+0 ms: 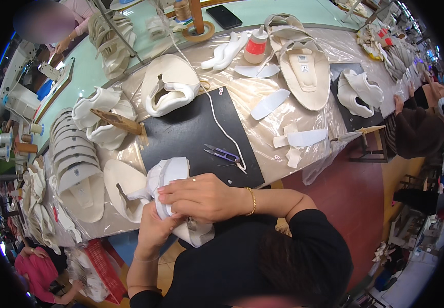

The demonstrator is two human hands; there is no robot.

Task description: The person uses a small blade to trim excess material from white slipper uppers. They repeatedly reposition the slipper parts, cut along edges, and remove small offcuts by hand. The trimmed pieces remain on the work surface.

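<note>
Your left grip [155, 225] and your right grip [201, 197] were both closed on 1 white padded shoe upper [173, 170], held at the near edge of the table [245, 88], close in front of your body. The left grip pinched it from the lower left; the right grip lay across it with the fingers curled over, and part of the piece showed below your right wrist, which wore a gold-coloured bracelet [253, 201]. How far the hidden fingertips wrapped around, you could not tell from this view.

Just left of your hands lay a flat cream shoe upper [116, 185]. Beyond them, on a black mat [186, 136], lay purple-handled thread snips [224, 153], with the end of a white cord [218, 120] beside their handles. At the mat's far left corner sat a cream shoe upper with a white padded collar [170, 77], and nearer you a tapered wooden rod [114, 121] pointed left. Farther left stood a row of overlapping cream uppers [81, 177].
</note>
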